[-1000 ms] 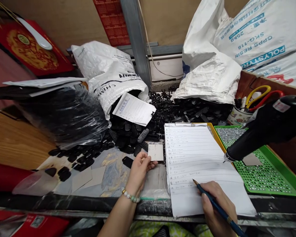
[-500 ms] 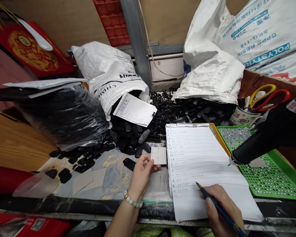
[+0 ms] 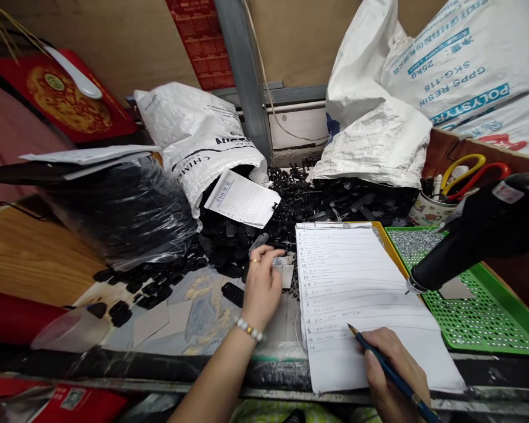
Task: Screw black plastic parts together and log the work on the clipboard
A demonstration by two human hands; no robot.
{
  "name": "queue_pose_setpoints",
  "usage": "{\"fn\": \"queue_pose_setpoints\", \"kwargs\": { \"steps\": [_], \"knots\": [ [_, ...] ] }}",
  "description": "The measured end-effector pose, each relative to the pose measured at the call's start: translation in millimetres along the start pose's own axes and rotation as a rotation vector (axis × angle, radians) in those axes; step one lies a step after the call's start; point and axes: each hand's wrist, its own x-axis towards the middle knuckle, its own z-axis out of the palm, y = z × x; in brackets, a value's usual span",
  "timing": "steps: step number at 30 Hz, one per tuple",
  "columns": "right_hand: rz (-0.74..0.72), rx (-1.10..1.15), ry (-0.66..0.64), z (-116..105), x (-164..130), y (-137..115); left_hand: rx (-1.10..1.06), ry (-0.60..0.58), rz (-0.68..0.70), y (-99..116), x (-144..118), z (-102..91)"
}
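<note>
My left hand (image 3: 263,284), with a bead bracelet at the wrist, is closed around a small white card (image 3: 286,271) that now looks bent or crumpled, just left of the lined sheet. My right hand (image 3: 394,370) holds a blue pencil (image 3: 390,372) with its tip resting on the lower part of the lined paper sheet (image 3: 357,294), which lies on a yellow clipboard. Loose black plastic parts (image 3: 229,247) are heaped just beyond my left hand.
White resin sacks (image 3: 203,138) spill black parts at the back. A clear bag of black parts (image 3: 123,211) sits at left. At right are a green perforated tray (image 3: 471,305), a black tool (image 3: 480,232) above it, and a cup with scissors (image 3: 458,182).
My left hand moved forward and turned palm-down, closing over the small card it had held flat by its edge. The right hand and pencil stayed on the sheet.
</note>
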Motion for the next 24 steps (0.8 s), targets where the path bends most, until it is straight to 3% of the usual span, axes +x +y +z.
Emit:
{"fn": "queue_pose_setpoints", "kwargs": {
  "steps": [3,7,24],
  "knots": [
    [-0.078,-0.023,-0.019,-3,1,5,0.113,-0.088,0.143,4,30,9.3],
    [-0.151,-0.065,-0.028,-4,3,10,0.163,-0.096,0.174,1,50,19.6],
    [-0.166,-0.075,-0.007,-6,3,11,0.155,-0.112,0.240,-6,60,25.9]
  ]
}}
